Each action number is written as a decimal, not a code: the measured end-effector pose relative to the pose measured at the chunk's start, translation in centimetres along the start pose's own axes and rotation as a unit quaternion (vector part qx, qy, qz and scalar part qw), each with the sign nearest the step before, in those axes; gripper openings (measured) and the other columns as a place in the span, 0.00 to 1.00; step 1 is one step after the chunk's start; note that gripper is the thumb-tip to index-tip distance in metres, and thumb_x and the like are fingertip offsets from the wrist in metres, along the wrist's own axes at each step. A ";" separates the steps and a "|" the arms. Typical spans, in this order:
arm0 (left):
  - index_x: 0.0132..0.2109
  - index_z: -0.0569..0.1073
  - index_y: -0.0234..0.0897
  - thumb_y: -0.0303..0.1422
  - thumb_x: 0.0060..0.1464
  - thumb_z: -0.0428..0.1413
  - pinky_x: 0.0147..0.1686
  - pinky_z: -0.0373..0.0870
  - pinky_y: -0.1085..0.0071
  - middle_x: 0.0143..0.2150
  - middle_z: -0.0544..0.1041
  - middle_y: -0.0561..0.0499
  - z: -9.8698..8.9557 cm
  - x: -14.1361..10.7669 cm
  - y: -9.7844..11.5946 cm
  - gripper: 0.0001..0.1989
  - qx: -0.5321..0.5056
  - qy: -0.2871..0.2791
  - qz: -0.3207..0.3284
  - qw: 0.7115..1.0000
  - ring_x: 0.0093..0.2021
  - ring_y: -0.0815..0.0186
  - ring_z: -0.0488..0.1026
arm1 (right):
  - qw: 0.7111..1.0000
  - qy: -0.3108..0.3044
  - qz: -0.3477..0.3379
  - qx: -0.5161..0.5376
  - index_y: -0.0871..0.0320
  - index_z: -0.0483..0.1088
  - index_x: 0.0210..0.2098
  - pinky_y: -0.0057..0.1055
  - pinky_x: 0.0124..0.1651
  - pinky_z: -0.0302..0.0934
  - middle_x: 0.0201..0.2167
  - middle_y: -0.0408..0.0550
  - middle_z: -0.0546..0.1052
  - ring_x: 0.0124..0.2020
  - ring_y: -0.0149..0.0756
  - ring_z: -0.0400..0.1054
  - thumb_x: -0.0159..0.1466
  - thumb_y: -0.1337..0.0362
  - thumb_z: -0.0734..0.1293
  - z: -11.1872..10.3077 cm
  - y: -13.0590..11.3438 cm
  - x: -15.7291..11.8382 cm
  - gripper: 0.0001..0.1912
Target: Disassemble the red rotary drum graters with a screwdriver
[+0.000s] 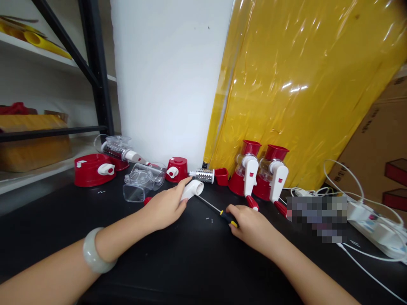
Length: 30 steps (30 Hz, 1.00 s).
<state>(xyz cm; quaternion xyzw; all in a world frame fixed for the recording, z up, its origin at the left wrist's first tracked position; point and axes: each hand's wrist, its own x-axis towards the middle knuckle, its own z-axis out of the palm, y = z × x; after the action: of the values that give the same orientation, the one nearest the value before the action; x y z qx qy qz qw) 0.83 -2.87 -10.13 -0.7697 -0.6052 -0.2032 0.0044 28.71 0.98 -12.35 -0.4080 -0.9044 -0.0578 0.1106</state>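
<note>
Below, black tabletop (190, 262); behind, white board (171, 76) and shiny yellow sheet (302, 106). Far left, shelf (92, 59) on a black frame. Next, red base (92, 174) with a white knob, then clear plastic parts (135, 188) lying close together, then a small red base (178, 167).

Near the middle, left grip (170, 205) closed around white crank (189, 191). Long way of the crank on a slant: round end to the right and away, rest going back left under the fingers. Open hole on that end, facing right and nearer. Just behind, bumpy metal drum (206, 175).

Then screwdriver (226, 216), also slanted: tip pointing left and away, at the crank's round end; black and yellow handle back to the right, held snugly in right grip (246, 222). Cannot tell if touching at the tip. Below the shaft, tiny pale bits (212, 220), maybe screws.

Looks like the screw step, at the crank's round end. Next, seems to call for holding the crank firm, lining up the tip and turning.

Farther right, two red and white graters (251, 173) standing up, then white plugs (383, 233) with cords.
</note>
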 end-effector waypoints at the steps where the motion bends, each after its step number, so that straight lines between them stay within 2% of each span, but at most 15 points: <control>1: 0.70 0.46 0.40 0.35 0.63 0.45 0.42 0.72 0.59 0.52 0.77 0.39 -0.1 -0.1 0.2 0.31 -0.002 -0.002 0.003 1.000 0.47 0.50 0.78 | 1.000 0.014 -0.003 0.005 0.55 0.70 0.43 0.35 0.38 0.66 0.38 0.50 0.76 0.40 0.43 0.74 0.61 0.69 0.67 0.0 0.0 0.1 0.11; 4: 0.70 0.47 0.41 0.34 0.63 0.45 0.42 0.73 0.59 0.53 0.77 0.40 -0.2 -0.3 1.0 0.30 0.001 -0.009 0.010 1.000 0.47 0.50 0.78 | 0.993 0.106 -0.041 0.037 0.56 0.71 0.44 0.38 0.42 0.67 0.39 0.51 0.75 0.41 0.42 0.72 0.65 0.68 0.64 -0.4 -0.3 0.3 0.08; 7: 0.69 0.49 0.42 0.34 0.63 0.45 0.42 0.73 0.60 0.54 0.77 0.42 0.0 -0.7 1.9 0.29 0.004 -0.016 0.020 1.000 0.46 0.51 0.79 | 0.964 0.229 -0.100 0.087 0.56 0.72 0.44 0.40 0.45 0.66 0.39 0.51 0.76 0.42 0.41 0.71 0.68 0.68 0.62 -0.7 -0.9 0.4 0.09; 10: 0.69 0.52 0.45 0.33 0.63 0.45 0.45 0.73 0.60 0.57 0.75 0.45 0.6 -1.2 2.7 0.28 -0.003 -0.005 0.042 0.999 0.48 0.52 0.78 | 0.937 0.303 -0.123 0.124 0.56 0.73 0.43 0.38 0.43 0.66 0.37 0.50 0.77 0.39 0.39 0.71 0.68 0.68 0.63 -0.6 -1.6 0.4 0.08; 19: 0.69 0.51 0.43 0.32 0.65 0.42 0.50 0.74 0.56 0.62 0.71 0.45 2.2 -1.9 3.2 0.27 -0.004 -0.004 0.115 0.993 0.53 0.53 0.76 | 0.929 0.312 -0.103 0.172 0.55 0.76 0.41 0.36 0.39 0.63 0.33 0.47 0.79 0.34 0.35 0.73 0.67 0.68 0.65 1.0 -2.8 0.9 0.07; 30: 0.69 0.51 0.41 0.30 0.64 0.42 0.48 0.76 0.54 0.61 0.72 0.42 2.5 -2.3 3.5 0.27 0.022 -0.007 0.123 0.992 0.52 0.52 0.77 | 0.927 0.320 -0.072 0.182 0.55 0.77 0.35 0.34 0.37 0.60 0.30 0.44 0.79 0.31 0.34 0.72 0.65 0.67 0.67 1.2 -3.4 1.0 0.06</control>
<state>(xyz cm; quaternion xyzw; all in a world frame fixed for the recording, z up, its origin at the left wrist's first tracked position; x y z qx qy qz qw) 4.46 -5.28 -12.30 -0.8396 -0.5100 -0.1821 0.0417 25.37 -0.34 -13.32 -0.2749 -0.8427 -0.0278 0.4621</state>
